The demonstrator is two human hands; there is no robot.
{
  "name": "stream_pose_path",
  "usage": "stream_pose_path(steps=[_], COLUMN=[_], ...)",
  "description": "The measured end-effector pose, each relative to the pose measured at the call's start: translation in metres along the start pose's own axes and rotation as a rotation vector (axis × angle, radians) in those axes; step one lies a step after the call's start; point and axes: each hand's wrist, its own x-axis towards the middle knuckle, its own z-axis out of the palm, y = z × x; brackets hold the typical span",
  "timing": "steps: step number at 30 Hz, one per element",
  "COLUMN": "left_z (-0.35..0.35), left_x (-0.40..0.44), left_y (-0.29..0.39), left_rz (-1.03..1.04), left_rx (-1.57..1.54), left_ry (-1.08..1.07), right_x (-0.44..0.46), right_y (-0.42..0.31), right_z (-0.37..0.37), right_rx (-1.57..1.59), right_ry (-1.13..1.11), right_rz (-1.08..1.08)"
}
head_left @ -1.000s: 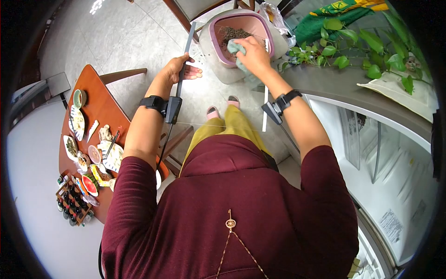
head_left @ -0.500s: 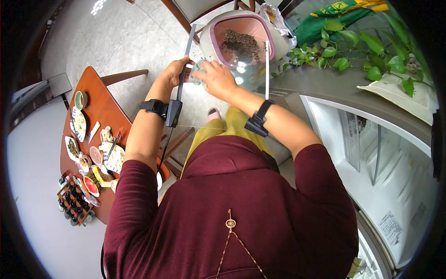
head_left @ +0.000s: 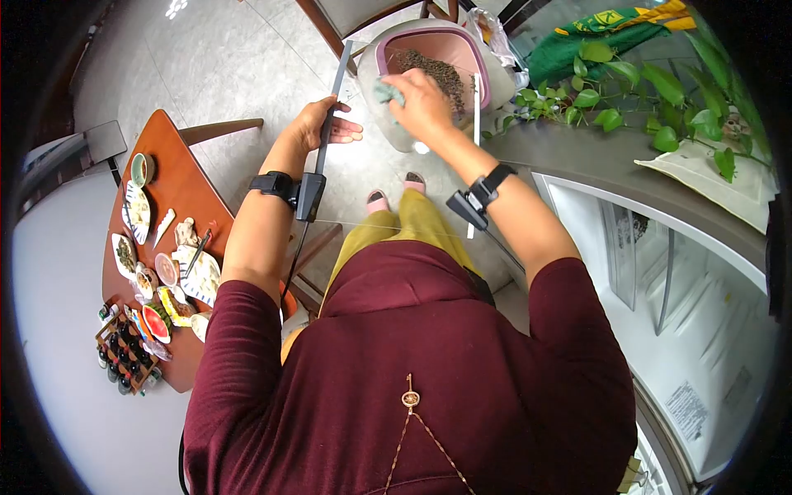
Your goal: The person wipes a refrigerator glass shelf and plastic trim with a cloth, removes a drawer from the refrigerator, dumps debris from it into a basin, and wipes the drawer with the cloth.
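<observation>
A clear glass shelf lies across the space before me, with a grey edge strip [head_left: 340,74] on its left and a white edge strip [head_left: 476,107] on its right. My left hand [head_left: 318,125] grips the grey strip; its fingers show through the glass underneath. In my right hand [head_left: 425,107] is a crumpled pale green cloth [head_left: 386,92], held at the upper part of the glass. Whether the cloth presses on the surface is hard to tell. Behind the glass appears a pink basin [head_left: 382,62] with dark crumbly material [head_left: 445,76] in it.
To the right stands an open white refrigerator [head_left: 569,223], below a grey counter [head_left: 569,148] with a trailing plant [head_left: 606,115]. A wooden table [head_left: 177,140] with dishes, food and a bottle rack [head_left: 124,355] is on the left. A chair [head_left: 318,21] stands ahead.
My right hand has moved up and to the right with the cloth, away from my left hand. The left hand keeps its grip on the shelf's grey edge.
</observation>
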Motion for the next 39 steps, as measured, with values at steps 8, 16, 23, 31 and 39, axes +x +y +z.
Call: stream_pose_path(steps=[8,16,23,31,39], left_z=[-0.024,-0.001,0.001,0.001,0.005], left_x=[0.032,0.000,-0.003,-0.001,-0.004], left_y=[-0.012,-0.001,0.002,-0.001,0.001], left_rz=[0.022,-0.001,-0.002,0.017,-0.002], left_rx=[-0.062,-0.045,-0.021,0.009,0.003], left_ry=[-0.013,-0.015,0.019,0.007,0.016], right_x=[-0.038,0.017,0.038,0.026,0.055], right_y=[-0.052,-0.006,0.032,-0.026,-0.009], right_z=[0.029,0.068,0.038,0.042,0.076], right_rx=[0.103,-0.127,-0.399,-0.155,-0.223], right_ry=[-0.124,0.009,-0.058,0.097,-0.023], right_rz=[-0.458,-0.214,0.182,-0.139,-0.018])
